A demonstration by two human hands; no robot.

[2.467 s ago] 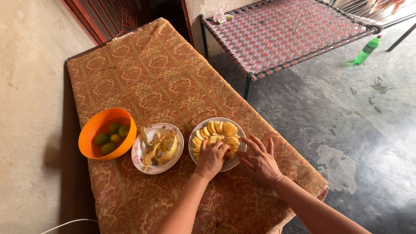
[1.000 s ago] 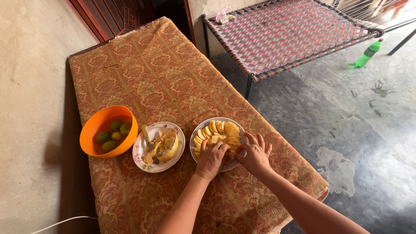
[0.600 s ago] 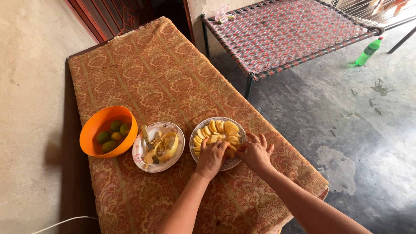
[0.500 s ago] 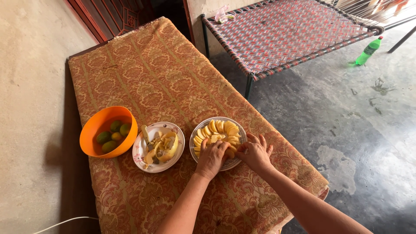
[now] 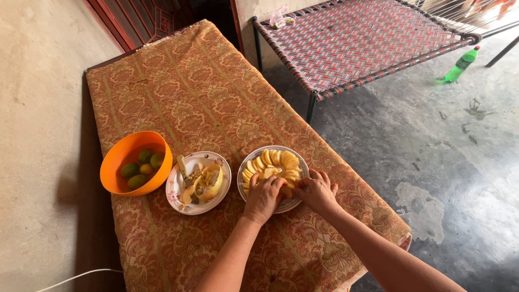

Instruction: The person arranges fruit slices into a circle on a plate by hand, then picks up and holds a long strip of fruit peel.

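We noted a white cable (image 5: 81,277) on the floor off the near left corner of the surface (image 5: 216,103), which was covered with a red and gold patterned cloth. At the left edge of the surface stood an orange bowl (image 5: 116,162) holding several small green fruits (image 5: 141,167). Just to its right, touching or nearly touching it, lay a white plate (image 5: 175,197) carrying yellow peelings (image 5: 204,184).

Further right, toward the near right part of the surface, we recorded a glass plate (image 5: 270,150) with pale yellow fruit slices (image 5: 273,162) fanned around its rim. Our left hand (image 5: 263,199) rested over the near portion of this plate, its fingers (image 5: 268,183) curled down onto the slices; we could not tell whether they pinched one. Our right hand (image 5: 317,191) lay at the near right rim of the same plate, its fingers (image 5: 303,185) bent inward and meeting the left hand over the slices; whether anything was gripped there we could not tell.

Beyond the far right corner of the surface stood a woven cot (image 5: 357,38) with a dark metal frame. At the far right, a green plastic bottle (image 5: 461,65) stood on the grey concrete floor (image 5: 432,162).
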